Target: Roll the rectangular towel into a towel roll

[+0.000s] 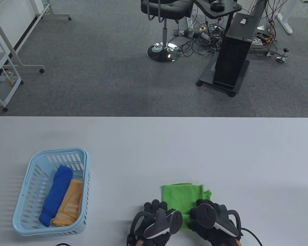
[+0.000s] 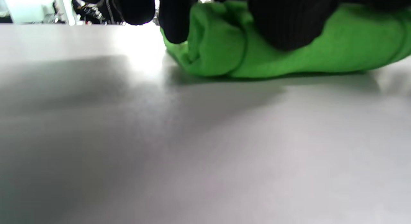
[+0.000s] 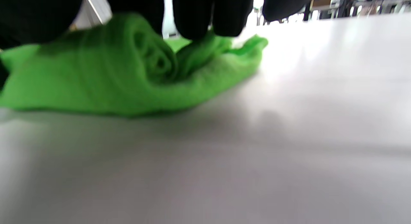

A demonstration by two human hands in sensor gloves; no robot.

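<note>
- The green towel lies on the white counter near its front edge, right of centre, with its near end rolled up and its far part flat.
- The left hand comes in from the bottom edge, knuckles up, with the tracker strapped on its back; its fingers curl down over the left end of the roll (the left wrist view shows the spiral of that end just under them).
- The right hand sits just beside it, also knuckles up, and its fingers curl over the right end of the roll, pressing into the cloth.
- Both hands grip the rolled part of the towel, side by side, and almost touching.
- A light blue basket stands well apart at the left of the counter, holding a blue rolled towel and an orange rolled towel lying against each other.
</note>
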